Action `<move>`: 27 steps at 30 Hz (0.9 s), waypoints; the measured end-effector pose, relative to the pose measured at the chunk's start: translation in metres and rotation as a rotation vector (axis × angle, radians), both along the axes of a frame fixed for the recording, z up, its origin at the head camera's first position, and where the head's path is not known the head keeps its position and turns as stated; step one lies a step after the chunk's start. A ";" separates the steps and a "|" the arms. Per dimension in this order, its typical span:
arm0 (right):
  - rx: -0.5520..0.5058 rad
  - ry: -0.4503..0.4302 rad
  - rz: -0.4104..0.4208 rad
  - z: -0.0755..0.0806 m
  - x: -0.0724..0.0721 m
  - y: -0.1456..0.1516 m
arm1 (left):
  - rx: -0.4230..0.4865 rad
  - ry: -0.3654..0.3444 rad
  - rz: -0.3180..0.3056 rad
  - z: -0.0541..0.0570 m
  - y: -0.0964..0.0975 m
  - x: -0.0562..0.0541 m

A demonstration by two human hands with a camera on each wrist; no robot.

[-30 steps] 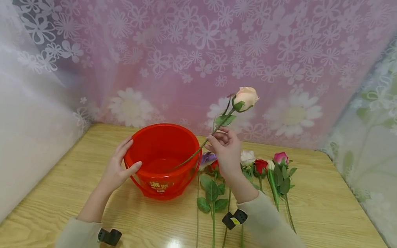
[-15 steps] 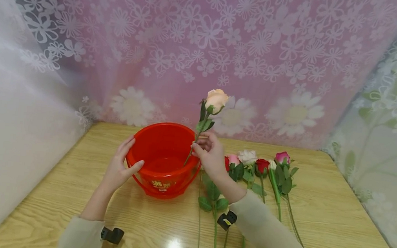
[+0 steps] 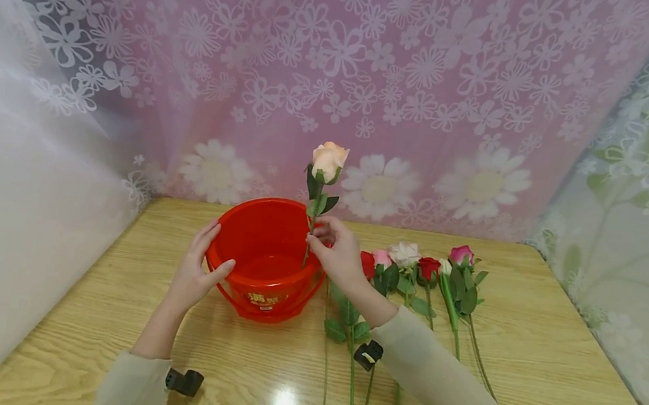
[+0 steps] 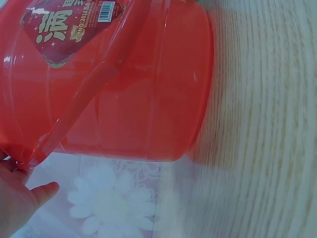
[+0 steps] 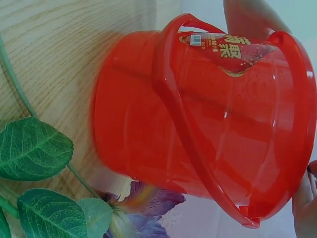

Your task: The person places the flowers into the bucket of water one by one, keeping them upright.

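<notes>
A peach rose (image 3: 329,161) stands nearly upright over the right part of a red plastic bucket (image 3: 293,299). Its stem is pinched by my right hand (image 3: 339,252) between thumb and fingers at the bucket's right rim, and the lower stem runs down inside. At the opposite side, my left hand (image 3: 193,275) rests against the rim with thumb and fingers spread. The left wrist view has the thumb (image 4: 45,192) sticking out beside the bucket, near the handle hinge. Only part of my right hand (image 5: 306,206) shows in the right wrist view, and the rose is hidden there.
To the bucket's right lie several flowers on the wooden table (image 3: 89,310): a white rose (image 3: 405,253), a red rose (image 3: 428,269), a magenta rose (image 3: 462,255). A purple flower (image 5: 148,203) lies close beside the bucket. Patterned curtains (image 3: 338,49) enclose the table's back and sides.
My right hand has brought the rose leftward to the bucket's right rim, turning it from slanted to nearly upright. The left hand has kept its place on the rim.
</notes>
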State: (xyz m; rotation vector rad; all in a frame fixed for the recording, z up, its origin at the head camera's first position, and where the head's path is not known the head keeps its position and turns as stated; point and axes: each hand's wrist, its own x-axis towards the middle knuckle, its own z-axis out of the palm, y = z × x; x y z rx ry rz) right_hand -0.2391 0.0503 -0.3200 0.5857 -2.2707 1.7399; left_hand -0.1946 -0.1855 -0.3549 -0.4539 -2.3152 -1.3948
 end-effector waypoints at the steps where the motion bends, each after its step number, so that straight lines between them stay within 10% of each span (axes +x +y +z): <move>1: 0.011 0.007 -0.003 -0.004 -0.003 0.000 | 0.001 0.000 0.000 0.000 0.000 0.000; 27: 0.166 -0.009 -0.016 -0.010 -0.011 0.000 | -0.017 0.003 0.008 0.001 0.000 0.001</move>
